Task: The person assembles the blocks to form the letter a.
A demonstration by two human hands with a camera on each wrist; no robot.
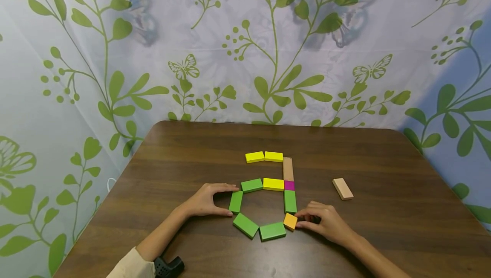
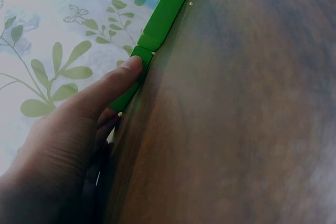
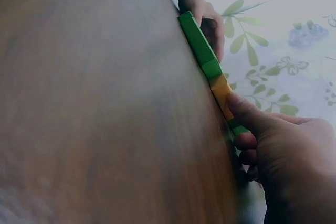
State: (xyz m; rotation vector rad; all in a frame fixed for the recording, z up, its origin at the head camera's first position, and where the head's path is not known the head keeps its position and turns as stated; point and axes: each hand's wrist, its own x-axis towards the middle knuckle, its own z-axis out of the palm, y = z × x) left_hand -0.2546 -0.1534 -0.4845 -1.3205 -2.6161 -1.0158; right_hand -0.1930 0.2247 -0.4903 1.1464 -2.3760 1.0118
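Note:
Wooden blocks lie in a closed ring with a branch above it. My left hand [image 1: 203,200] spans the upright green block [image 1: 235,202] on the ring's left side, index finger at its top end and thumb near its lower end. In the left wrist view, the thumb rests on a green block [image 2: 137,59]. At the ring's lower right, my right hand [image 1: 324,222] pinches the small orange block [image 1: 290,221] between thumb and fingers. The right wrist view shows that thumb on the orange block [image 3: 220,85]. Green blocks adjoin the orange one on both sides.
Above the ring, two yellow blocks [image 1: 255,157] lead to a plain wood block [image 1: 287,169] and a magenta block [image 1: 289,185]. A loose plain wood block [image 1: 342,189] lies to the right. A black device [image 1: 168,266] sits by the left sleeve. A patterned curtain hangs behind the table [image 1: 192,141].

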